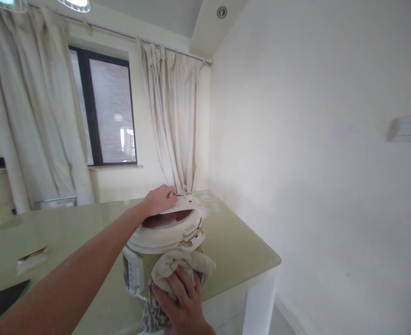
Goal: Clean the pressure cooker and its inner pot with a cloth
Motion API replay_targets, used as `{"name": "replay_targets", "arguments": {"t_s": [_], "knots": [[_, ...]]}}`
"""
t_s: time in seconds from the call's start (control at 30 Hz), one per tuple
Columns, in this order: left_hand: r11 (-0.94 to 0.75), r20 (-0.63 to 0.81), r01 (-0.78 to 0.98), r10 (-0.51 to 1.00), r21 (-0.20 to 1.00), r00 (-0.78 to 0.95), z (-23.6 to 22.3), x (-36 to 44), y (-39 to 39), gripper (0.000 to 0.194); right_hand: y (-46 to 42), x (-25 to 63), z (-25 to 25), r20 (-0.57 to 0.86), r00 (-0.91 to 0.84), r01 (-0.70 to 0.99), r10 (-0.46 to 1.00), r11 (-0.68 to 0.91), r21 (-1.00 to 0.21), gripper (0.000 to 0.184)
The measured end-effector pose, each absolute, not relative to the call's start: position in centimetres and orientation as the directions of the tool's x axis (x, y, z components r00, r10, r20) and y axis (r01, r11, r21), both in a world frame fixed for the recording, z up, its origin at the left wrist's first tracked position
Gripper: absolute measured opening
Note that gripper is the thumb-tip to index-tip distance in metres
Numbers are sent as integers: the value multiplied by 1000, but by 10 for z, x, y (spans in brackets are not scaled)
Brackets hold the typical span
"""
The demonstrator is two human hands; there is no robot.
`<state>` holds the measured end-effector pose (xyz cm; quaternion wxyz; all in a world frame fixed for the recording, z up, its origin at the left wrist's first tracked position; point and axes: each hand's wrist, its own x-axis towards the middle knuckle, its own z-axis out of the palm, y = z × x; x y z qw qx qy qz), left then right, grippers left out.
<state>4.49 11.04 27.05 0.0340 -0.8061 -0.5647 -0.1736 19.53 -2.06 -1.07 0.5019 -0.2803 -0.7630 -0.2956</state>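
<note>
A white electric pressure cooker (163, 235) stands near the corner of the table, its lid on top and a button panel on its left side. My left hand (159, 200) reaches across and grips the handle on the lid, beside a small knob. With my right hand (182, 298) I press a bunched towel (180, 267), pale with a dark patterned part, against the cooker's front, below the lid's rim. My right fingers curl into the cloth. The cooker's lower front is hidden behind the towel and hand.
The pale green table (240, 246) ends at a rounded right corner near the white wall (331, 200). To the left lie a dark flat object (4, 298) and a small brown-and-white item (32, 259). Behind are curtains (172, 107) and a window (111, 107).
</note>
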Motion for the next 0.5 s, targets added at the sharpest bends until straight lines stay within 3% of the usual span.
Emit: {"name": "replay_targets", "arguments": {"t_s": [0.13,0.27,0.37,0.43,0.5], "knots": [[-137,123,974,986,182,116,286,68,114,45,-18,164,23,906,-413,706,91,661,256,56],[48,223,981,971,190,-91,281,93,106,57,-16,149,28,762,-647,555,-33,666,499,36],[95,277,968,948,232,-159,274,98,98,54,-12,162,14,729,-657,489,-192,626,607,26],[63,274,972,954,225,-125,272,95,96,50,-9,169,8,780,-598,555,-183,609,568,22],[10,282,979,957,202,-68,272,90,98,48,-8,167,13,842,-536,638,-61,623,452,25]]}}
